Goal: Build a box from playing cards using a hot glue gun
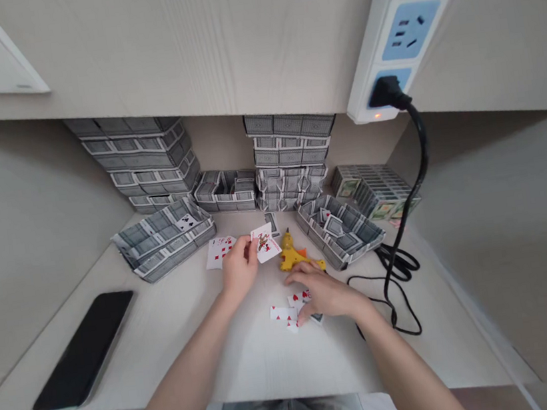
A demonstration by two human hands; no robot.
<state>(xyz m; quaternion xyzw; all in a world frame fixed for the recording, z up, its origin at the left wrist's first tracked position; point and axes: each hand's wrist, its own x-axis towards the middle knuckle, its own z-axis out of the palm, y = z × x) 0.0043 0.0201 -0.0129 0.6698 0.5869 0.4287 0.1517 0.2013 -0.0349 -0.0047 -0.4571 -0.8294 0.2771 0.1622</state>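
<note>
My left hand (238,271) pinches a joker playing card (266,243) by its left edge, face up above the desk. Behind that hand lie red diamond playing cards (215,251). My right hand (326,291) has its fingers apart; the thumb reaches down to a few loose red-suited card pieces (282,313) on the desk. Its other fingers extend over the rear of a yellow glue gun (288,254), and whether they touch it I cannot tell. A face-down card (272,224) lies beyond the gun's nozzle.
Open trays built from cards stand left (172,245) and right (326,242). Stacked card boxes (291,152) rise along the back. A black phone (84,351) lies left. A black cable (419,165) runs from the power strip (387,49) to coils on the right.
</note>
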